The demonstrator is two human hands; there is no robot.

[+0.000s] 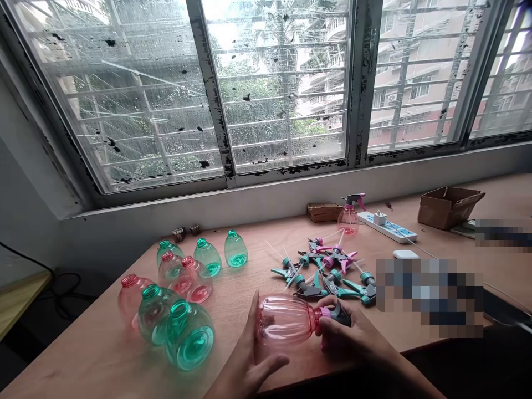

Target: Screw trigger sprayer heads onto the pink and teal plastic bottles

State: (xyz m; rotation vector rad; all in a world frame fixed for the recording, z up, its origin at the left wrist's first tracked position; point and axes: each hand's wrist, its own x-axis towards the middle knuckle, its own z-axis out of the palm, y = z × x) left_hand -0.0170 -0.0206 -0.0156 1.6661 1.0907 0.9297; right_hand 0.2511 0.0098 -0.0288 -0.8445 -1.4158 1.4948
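though one sprayer point(348, 223) stands complete, eight bottles point(190, 337) lack heads — right fingers point(338, 329) clamp a spray head point(342, 313) on the held bottle point(286, 318), left fingers point(251, 322) apart.

1 head-worn camera looks forward and down from the person's viewpoint: the left hand point(245, 354) and right hand point(349, 328) are close at the lower edge, the tabletop point(257, 271) stretches beyond, and windows point(276, 88) fill the top.

Left hand point(251, 352) and right hand point(347, 328) bare, forearms point(397, 363) bare too; dark patch point(465, 368) below, perhaps clothing.
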